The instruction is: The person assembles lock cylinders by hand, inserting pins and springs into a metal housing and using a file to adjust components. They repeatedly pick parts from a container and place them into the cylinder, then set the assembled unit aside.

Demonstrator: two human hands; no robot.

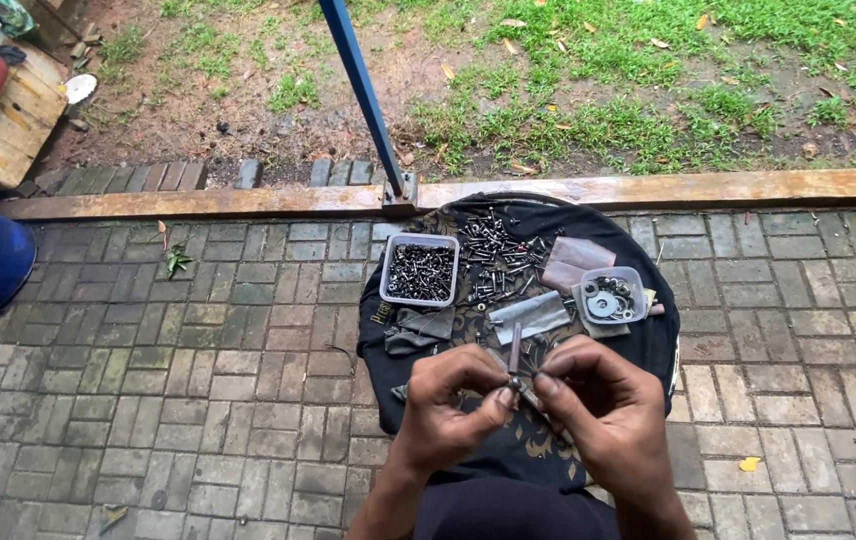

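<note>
Both hands meet low in the middle of the head view, above a round black cloth spread on the grey brick paving. The left hand pinches a long dark metal bolt at its lower end between thumb and fingertips, its grip narrow and closed on the bolt, which stands nearly upright with its shaft pointing away from the person. The right hand touches the same lower end from the other side, its thumb and forefinger closed tightly on a small part there; that part is too small to tell.

On the cloth beyond the hands lies a square clear plastic tub of dark screws, and just to its right a loose heap of dark bolts and screws. Farther right sits a smaller clear plastic tub of metal washers, with a flat grey plastic bag between it and the hands.

A blue metal post rises from a long wooden kerb beam behind the cloth, with grass and bare soil past it.
</note>
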